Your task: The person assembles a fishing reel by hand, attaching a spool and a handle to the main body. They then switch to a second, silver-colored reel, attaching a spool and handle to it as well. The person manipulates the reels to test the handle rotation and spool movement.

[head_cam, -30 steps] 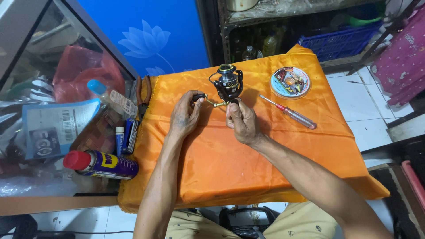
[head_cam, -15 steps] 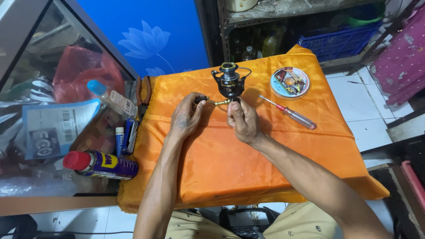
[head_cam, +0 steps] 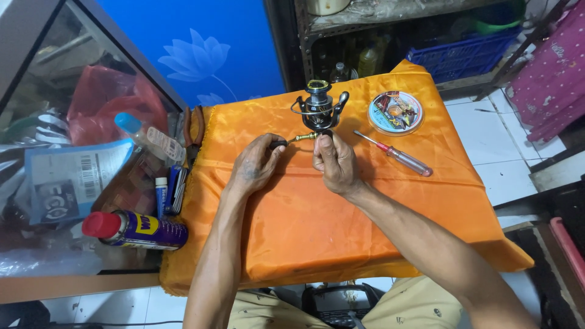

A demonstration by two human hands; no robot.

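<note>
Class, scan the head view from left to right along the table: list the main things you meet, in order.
Spray can → pliers → left hand → reel → right hand → line spool → screwdriver.

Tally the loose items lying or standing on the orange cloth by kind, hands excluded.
Fishing reel, steadied by the right hand, left hand on its handle: 1
Round line spool: 1
Screwdriver, red-and-clear handle: 1
Total: 3
</note>
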